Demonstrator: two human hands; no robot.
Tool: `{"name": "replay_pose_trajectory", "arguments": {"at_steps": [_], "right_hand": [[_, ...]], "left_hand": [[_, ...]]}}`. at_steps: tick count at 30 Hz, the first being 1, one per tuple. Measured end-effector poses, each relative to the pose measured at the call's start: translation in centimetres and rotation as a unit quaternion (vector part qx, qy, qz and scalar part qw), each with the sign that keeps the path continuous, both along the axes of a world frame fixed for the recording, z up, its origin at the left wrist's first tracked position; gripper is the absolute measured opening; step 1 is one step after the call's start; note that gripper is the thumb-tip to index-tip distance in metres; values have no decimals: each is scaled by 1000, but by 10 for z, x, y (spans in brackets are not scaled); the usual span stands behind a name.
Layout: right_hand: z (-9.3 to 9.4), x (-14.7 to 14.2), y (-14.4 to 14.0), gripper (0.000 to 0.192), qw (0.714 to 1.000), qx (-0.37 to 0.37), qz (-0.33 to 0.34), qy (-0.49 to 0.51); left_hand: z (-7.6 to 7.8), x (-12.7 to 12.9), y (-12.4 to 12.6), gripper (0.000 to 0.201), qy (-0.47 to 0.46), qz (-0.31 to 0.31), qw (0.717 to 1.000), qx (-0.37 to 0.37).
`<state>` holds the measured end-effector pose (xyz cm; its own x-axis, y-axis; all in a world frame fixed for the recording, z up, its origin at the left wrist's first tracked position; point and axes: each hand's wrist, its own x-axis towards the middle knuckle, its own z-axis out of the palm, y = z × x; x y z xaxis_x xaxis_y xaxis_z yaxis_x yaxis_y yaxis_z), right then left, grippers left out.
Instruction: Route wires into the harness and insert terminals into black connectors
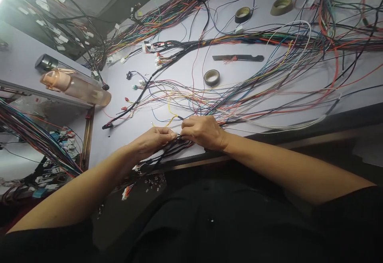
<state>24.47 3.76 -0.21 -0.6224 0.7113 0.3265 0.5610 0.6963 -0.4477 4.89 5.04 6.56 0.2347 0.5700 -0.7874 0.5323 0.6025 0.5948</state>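
My left hand [158, 138] and my right hand [205, 131] meet at the front edge of the table, over a bundle of dark wires [175, 147]. Thumb and forefinger of my left hand pinch at the wires. The fingers of my right hand are curled closed on the same bundle, just to the right. What exactly lies between the fingertips is small and partly hidden. Yellow wires [170, 109] with a short black sleeve rise beside my right fingers. White connectors [136, 168] hang from the bundle's left end, by the table edge.
Long bundles of coloured wires [239, 99] run across the white table [182, 65]. A tape roll [211, 78], two more rolls behind it and a dark blade-like tool [237, 58] lie among them. Bottles [77, 87] lie at the left. More wires [38, 135] hang at the far left.
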Motion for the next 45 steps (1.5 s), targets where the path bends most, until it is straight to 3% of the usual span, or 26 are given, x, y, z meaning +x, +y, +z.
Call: {"name": "replay_pose_trajectory", "arguments": {"at_steps": [2,5,10,13,20,24,29,32,38,45], "right_hand": [[0,0,0,22,1000,0,4,5],[1,0,0,23,1000,-19,8,5],[5,0,2,14,997,-71,-9,-7],[6,1,2,13,997,-79,-17,0],[4,3,1,21,995,-99,-25,20],[9,1,3,31,992,-118,-18,30],[14,-11,6,16,988,-149,-15,30],[13,-15,6,8,983,-158,-8,95],[10,-17,8,7,973,-184,14,142],[8,-28,-19,17,981,-85,-89,151]], "left_hand": [[-1,3,-1,41,19,-1,999,25],[-6,5,-7,38,87,-41,984,149],[-17,8,-25,25,99,-65,911,394],[-21,9,-32,22,72,-69,873,477],[-18,-5,-36,29,55,-18,919,391],[-20,-13,-43,26,17,-32,912,409],[-33,-18,-48,27,-60,28,898,435],[-36,-22,-51,28,-48,19,879,474],[-46,-26,-57,18,58,-96,807,580],[-60,-25,-59,19,70,-71,773,626]]}}
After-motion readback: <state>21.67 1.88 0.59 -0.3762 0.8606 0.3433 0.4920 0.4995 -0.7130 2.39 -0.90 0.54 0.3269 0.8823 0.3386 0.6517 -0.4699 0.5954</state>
